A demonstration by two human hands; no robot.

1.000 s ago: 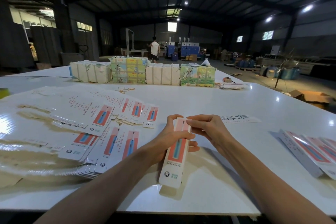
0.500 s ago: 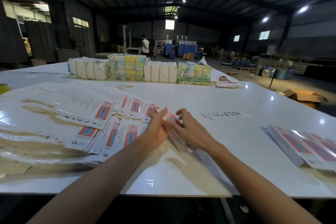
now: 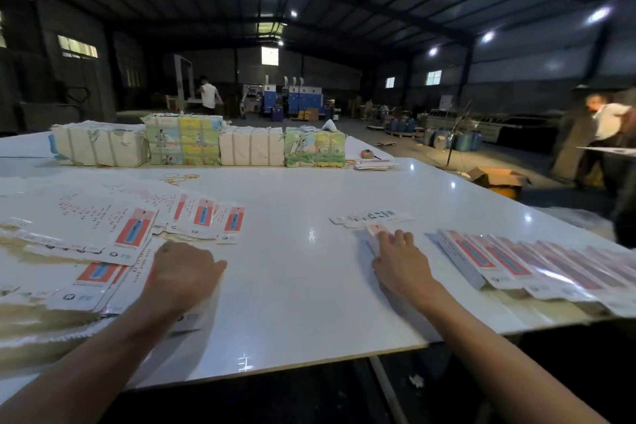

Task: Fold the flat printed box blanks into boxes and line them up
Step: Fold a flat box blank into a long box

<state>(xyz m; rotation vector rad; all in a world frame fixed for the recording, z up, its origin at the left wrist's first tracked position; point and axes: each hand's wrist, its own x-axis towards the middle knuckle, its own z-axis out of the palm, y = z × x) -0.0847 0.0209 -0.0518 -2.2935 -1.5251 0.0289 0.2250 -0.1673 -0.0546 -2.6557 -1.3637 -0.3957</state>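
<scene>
Flat printed blanks (image 3: 134, 227), white with a red panel, lie fanned in a thick pile on the left of the white table (image 3: 309, 272). My left hand (image 3: 186, 272) rests on the pile's near right edge, its fingers curled down over one flat blank (image 3: 192, 317). My right hand (image 3: 399, 258) holds a folded box (image 3: 373, 231) down on the table, and only the box's pink far end shows past my fingers. It lies just left of a slanted row of several folded boxes (image 3: 516, 262) along the right front.
A small printed strip (image 3: 371, 217) lies beyond my right hand. Wrapped bundles (image 3: 192, 144) line the table's far side. To the right, beyond the table edge, a person (image 3: 609, 120) bends; a cardboard carton (image 3: 495, 179) sits on the floor. Another person (image 3: 210, 95) stands far off.
My hands have parted. The right carried the folded box right and set it down beside the row. The left went back to the blank pile. My view turned right.
</scene>
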